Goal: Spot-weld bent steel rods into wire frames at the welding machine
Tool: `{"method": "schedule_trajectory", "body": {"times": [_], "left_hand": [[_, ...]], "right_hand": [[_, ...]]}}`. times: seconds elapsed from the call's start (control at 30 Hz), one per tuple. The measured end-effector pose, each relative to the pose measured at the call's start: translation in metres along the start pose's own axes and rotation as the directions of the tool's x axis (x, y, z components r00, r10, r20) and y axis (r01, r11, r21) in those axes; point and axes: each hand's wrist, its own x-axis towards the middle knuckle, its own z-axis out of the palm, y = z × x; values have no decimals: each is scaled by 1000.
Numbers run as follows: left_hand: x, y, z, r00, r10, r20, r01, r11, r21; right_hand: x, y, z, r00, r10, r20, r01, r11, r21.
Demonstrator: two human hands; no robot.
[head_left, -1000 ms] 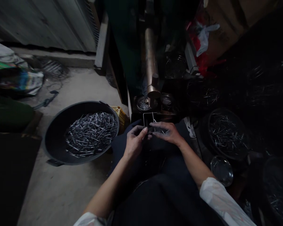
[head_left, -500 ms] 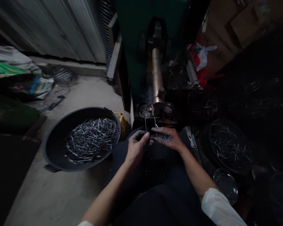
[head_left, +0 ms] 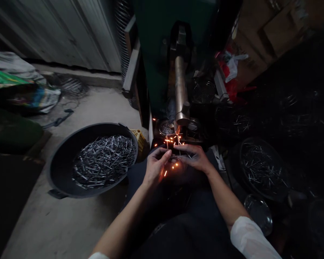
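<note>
Between my hands is a bent metal wire frame (head_left: 167, 142), its far side up against the tip of a welding machine's thick metal arm (head_left: 181, 90). Orange sparks (head_left: 175, 138) fly from the contact point and fall past my fingers. My left hand (head_left: 157, 165) pinches the frame's near left part between thumb and fingers. On the right, my right hand (head_left: 196, 158) grips its other side, and a short thin piece of wire sticks out by the fingers. Exactly how the fingertips meet the wire is hard to make out in the dark.
A wide black basin (head_left: 54, 169) of short metal pieces stands at my left, with a yellow crate (head_left: 138, 138) behind it. To the right are another dark basin (head_left: 261, 169) of wire pieces and a shiny round dish (head_left: 259, 214). A small bowl of bits (head_left: 166, 127) sits beneath the arm.
Sparks have appeared at the tip of the machine's arm, where the wire frame touches. Both hands keep nearly the same place and grip.
</note>
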Motion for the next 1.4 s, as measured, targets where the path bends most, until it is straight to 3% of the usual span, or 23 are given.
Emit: {"method": "schedule_trajectory", "body": {"times": [0.1,0.23,0.3,0.47,0.73,0.93,1.0,1.07,1.13,1.17,1.23,1.27,1.33,1.37,1.4], "left_hand": [[3,2,-2,1000,19,8,-19,996,87],[23,8,-4,997,81,2,-81,984,160],[38,13,-2,994,106,2,-105,982,158],[64,27,8,995,96,-19,-94,991,94],[79,31,12,990,139,-8,-138,988,62],[75,28,13,992,124,-35,-122,992,39],[69,30,-2,986,146,-84,-146,989,5],[63,35,-30,967,174,-188,-187,981,-52],[54,38,-65,908,203,-366,-259,960,-108],[48,38,-83,859,192,-474,-286,949,-133],[28,32,-107,806,190,-560,-295,950,-101],[15,25,-112,806,213,-552,-269,963,-23],[-17,4,-107,896,256,-362,-155,946,285],[-34,-9,-99,951,251,-180,-131,856,501],[-49,-23,-88,977,211,22,-168,706,688]], "right_hand": [[1,2,1,1000,4,-9,-5,1000,-22],[12,12,0,976,70,-205,-85,994,-63],[21,16,-3,964,97,-248,-117,991,-66],[42,20,-9,954,146,-263,-149,989,11],[56,28,-8,935,170,-312,-167,985,36],[36,31,-21,917,271,-292,-241,961,134],[12,26,-33,908,334,-252,-291,937,191],[-19,21,-47,897,387,-215,-350,917,191],[-51,18,-57,873,462,-158,-438,884,163],[-66,17,-59,855,506,-116,-489,860,145],[-91,20,-58,813,580,-42,-576,813,83],[-100,23,-55,799,601,-24,-600,799,25],[-114,30,-47,797,603,-30,-602,790,-115],[-118,33,-43,805,592,-46,-590,787,-180],[-120,36,-39,814,578,-64,-575,785,-231]]}}
